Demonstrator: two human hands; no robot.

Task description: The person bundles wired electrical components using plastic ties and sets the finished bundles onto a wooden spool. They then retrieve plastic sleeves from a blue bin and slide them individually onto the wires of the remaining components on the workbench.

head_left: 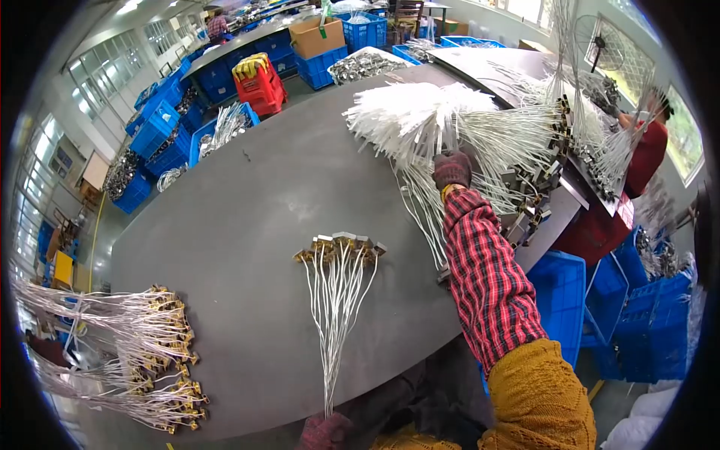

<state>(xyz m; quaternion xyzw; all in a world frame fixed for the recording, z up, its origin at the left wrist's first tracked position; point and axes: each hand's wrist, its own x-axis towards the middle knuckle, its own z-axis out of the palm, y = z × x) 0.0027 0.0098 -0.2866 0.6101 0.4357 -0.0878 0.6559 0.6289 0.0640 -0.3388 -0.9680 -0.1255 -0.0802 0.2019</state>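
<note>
We find the person's left grip (325, 433), in a dark reddish glove, low at the near edge of the bench (225, 240). It is curled closed about the gathered tail of a bundle of white wires (335, 307). This bundle lies over the grey bench top, its strands fanning away from the grip to a row of metal ends (341, 246).

We note the right grip (452, 170), also gloved, at the near side of a large pile of white wires (420, 112) on the far right of the bench. Its fingers are bent in among the strands; we cannot tell how far they are closed or whether any wire is held.

At the bench's left we record two more bundles, an upper one (127, 319) and a lower one (127, 394), metal ends facing right. A blue crate (564, 296) stands below the right sleeve (491, 277). Beyond the pile we observe a co-worker in red (646, 157).
</note>
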